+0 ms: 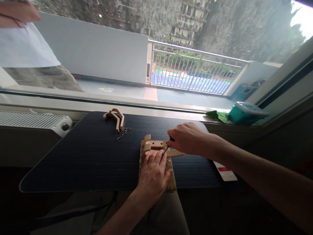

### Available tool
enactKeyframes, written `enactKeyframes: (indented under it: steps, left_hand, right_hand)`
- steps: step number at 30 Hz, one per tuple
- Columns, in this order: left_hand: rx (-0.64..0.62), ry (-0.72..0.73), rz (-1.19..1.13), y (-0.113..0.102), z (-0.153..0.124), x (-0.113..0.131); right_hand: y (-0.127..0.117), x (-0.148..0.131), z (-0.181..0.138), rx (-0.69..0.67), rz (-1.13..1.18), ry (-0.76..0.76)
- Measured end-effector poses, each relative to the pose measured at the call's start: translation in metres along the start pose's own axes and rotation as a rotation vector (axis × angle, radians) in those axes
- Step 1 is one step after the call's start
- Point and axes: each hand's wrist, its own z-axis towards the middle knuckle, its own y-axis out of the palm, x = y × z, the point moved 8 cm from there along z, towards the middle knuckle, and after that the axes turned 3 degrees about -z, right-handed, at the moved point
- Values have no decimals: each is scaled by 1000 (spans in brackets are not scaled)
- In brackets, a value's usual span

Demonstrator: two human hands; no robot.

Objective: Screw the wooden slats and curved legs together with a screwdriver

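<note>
My right hand (184,138) is closed round the dark handle of a screwdriver (166,149), whose shaft slants down to a light wooden piece. My left hand (154,171) lies flat with fingers stretched out, pressing on the near wooden part beside the screwdriver tip. Under it, a wooden assembly (158,143) with curved ends and dark holes rests on a worn brown board (171,179). The tip's exact contact is hidden by my fingers. Farther left are curved wooden pieces (118,119) and several long thin screws (124,133).
The dark table (85,156) stands against a window sill. A white and red card or box (226,171) lies at its right. A teal container (246,114) and a green cloth (217,115) sit on the sill. A radiator (36,122) is at left; a person (26,49) stands beyond the glass.
</note>
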Motion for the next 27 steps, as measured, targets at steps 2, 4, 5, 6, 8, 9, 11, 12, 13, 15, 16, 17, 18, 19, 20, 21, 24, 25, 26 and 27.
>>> enactKeyframes:
  steps: [2, 4, 5, 6, 8, 9, 11, 12, 13, 15, 16, 17, 18, 19, 20, 21, 24, 25, 26, 27]
  left_hand:
    - [10, 11, -19, -1, -2, 0]
    - [15, 16, -33, -2, -4, -1]
    - [15, 17, -39, -3, -5, -1]
    - [16, 19, -44, -3, -5, -1]
    - [14, 21, -51, -3, -6, -1]
    - [12, 21, -53, -2, -6, -1]
    - [11, 19, -57, -1, -5, -2]
    - [11, 19, -60, -1, -4, -2]
    - [13, 19, -64, -1, -3, -2]
    - [22, 17, -69, -1, -1, -3]
    - [26, 18, -71, -1, 1, -3]
    - [32, 18, -71, -1, 2, -3]
    - [36, 20, -71, -1, 2, -3]
    - [40, 20, -70, -2, 3, -3]
    - [44, 20, -69, -1, 4, -3]
    - [46, 20, -66, -1, 4, -3]
    - [50, 19, -56, 0, 4, -3]
    - [49, 19, -53, 1, 4, -4]
    - [48, 20, -49, 1, 4, -4]
    - [48, 19, -44, 2, 4, -4]
  right_hand:
    - [1, 2, -2, 10, 4, 0]
    - [0, 4, -4, 18, 10, 0]
    - [-1, 4, -4, 21, 13, 2]
    - [-1, 4, -5, 20, 16, 3]
    - [-1, 3, -5, 15, 20, 0]
    - [-1, 2, -4, 11, 22, -1]
    - [-1, 1, -4, 12, 25, -3]
    - [0, 1, -4, 14, 26, -4]
    - [0, 1, -4, 18, 26, -5]
    - [1, 2, -3, 27, 25, -10]
    - [1, 2, -3, 31, 24, -12]
    - [1, 2, -3, 35, 25, -14]
    - [2, 2, -3, 38, 27, -17]
    - [2, 2, -3, 41, 32, -20]
    - [2, 2, -3, 43, 37, -22]
    - [2, 2, -2, 42, 44, -25]
    - [2, 0, -1, 33, 67, -37]
    - [3, -1, 0, 28, 76, -44]
    - [3, -1, 0, 24, 84, -53]
    - [3, -2, 1, 19, 90, -62]
